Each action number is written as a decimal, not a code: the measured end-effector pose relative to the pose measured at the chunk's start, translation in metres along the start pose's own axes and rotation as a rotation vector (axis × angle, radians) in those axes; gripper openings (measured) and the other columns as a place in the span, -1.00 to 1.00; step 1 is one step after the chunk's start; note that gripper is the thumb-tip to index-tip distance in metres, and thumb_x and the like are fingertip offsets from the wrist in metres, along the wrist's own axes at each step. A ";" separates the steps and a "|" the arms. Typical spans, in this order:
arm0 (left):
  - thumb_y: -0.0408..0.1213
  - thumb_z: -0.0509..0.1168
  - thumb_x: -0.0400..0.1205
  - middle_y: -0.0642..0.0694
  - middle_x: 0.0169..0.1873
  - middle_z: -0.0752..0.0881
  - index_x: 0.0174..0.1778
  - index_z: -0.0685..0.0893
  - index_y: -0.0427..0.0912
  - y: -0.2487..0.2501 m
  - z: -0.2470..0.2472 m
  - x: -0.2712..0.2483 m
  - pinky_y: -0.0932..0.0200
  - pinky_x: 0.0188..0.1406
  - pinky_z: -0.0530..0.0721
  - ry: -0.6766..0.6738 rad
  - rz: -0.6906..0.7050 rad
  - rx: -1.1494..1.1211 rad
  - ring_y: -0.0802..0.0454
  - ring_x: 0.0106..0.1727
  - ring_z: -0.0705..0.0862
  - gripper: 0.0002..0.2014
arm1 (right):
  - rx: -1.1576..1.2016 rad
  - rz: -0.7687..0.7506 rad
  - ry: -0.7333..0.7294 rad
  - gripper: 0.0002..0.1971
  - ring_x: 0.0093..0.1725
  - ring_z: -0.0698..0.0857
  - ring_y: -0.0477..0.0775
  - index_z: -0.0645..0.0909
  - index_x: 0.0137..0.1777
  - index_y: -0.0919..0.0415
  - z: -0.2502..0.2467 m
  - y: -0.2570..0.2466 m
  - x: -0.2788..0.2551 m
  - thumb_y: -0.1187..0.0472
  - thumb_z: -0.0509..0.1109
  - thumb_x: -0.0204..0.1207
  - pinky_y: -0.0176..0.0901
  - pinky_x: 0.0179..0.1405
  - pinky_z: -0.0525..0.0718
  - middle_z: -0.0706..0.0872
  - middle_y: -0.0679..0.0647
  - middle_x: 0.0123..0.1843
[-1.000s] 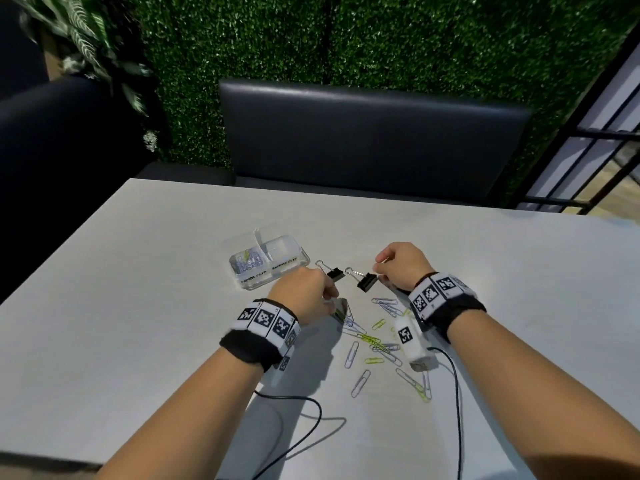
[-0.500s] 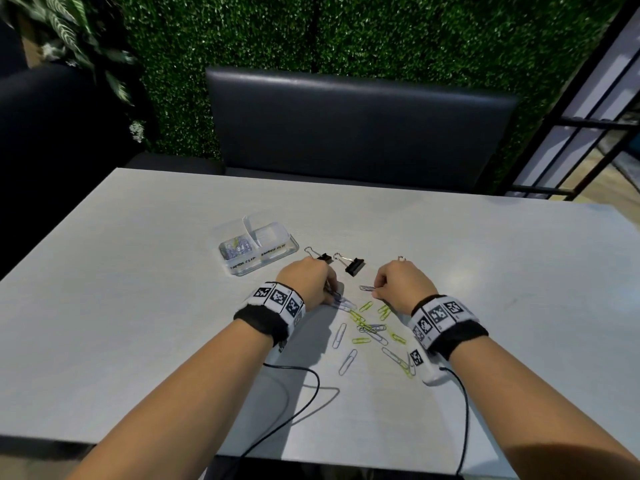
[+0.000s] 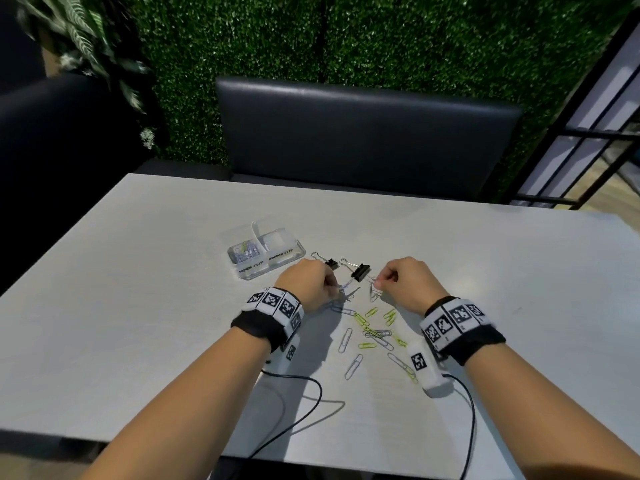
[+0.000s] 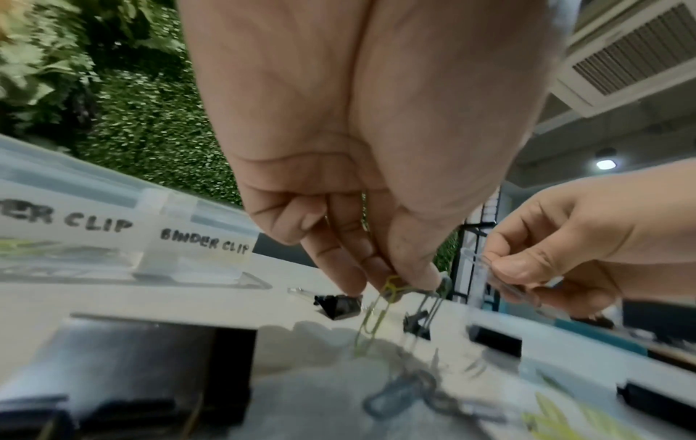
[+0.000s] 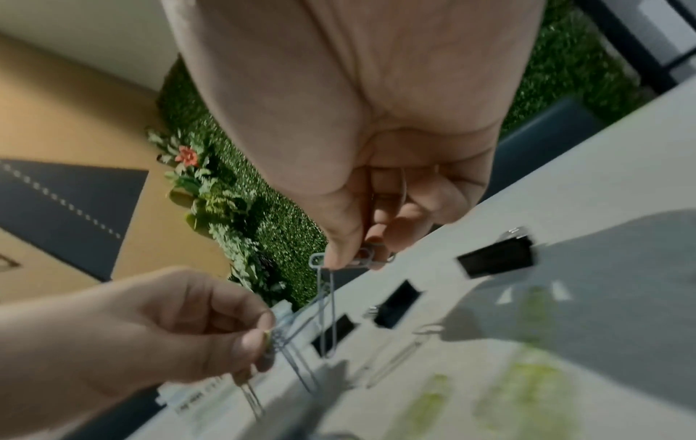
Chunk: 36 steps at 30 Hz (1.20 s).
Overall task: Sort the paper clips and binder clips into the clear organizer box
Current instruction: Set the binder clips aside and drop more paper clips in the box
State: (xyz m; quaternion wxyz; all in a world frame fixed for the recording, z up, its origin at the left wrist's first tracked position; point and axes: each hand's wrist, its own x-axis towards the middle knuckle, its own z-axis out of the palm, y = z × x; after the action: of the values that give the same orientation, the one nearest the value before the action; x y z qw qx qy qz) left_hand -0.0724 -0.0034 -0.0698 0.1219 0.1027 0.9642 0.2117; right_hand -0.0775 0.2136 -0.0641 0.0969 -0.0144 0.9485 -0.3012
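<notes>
A clear organizer box (image 3: 266, 256) sits on the white table (image 3: 138, 289), labelled PAPER CLIP and BINDER CLIP (image 4: 205, 242); its left compartment holds several paper clips. Two black binder clips (image 3: 360, 271) lie just right of the box. Silver and green paper clips (image 3: 372, 332) are scattered between my wrists. My left hand (image 3: 311, 284) pinches a green and a silver paper clip (image 4: 376, 315) just above the table. My right hand (image 3: 403, 282) pinches silver paper clips (image 5: 325, 297) that hang down from its fingertips.
A dark padded bench (image 3: 363, 133) stands behind the table against a green hedge wall. Black cables (image 3: 304, 410) run from both wrist bands over the near table edge. A black metal railing (image 3: 588, 133) is at the right.
The right hand left the binder clip on the table, came back to the pile and lifted silver paper clips. The left hand also lifted clips from the pile.
</notes>
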 end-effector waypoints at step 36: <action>0.02 0.46 0.60 0.12 -0.12 0.84 0.07 0.82 0.01 -0.018 -0.044 -0.030 0.28 0.01 0.71 0.080 0.079 -0.207 0.38 -0.24 0.66 -0.77 | 0.142 -0.085 0.009 -0.93 -0.26 0.75 -0.01 0.80 -0.07 0.13 -0.011 -0.047 0.013 0.26 0.48 0.56 -0.29 -0.32 0.65 0.79 -0.02 -0.24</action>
State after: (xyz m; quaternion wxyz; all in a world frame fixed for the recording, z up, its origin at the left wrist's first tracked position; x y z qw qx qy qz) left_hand -0.0590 -0.0441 -0.0334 0.0849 0.1187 0.9366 0.3187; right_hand -0.0937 0.1802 -0.0312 0.0804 -0.0464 0.9238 -0.3714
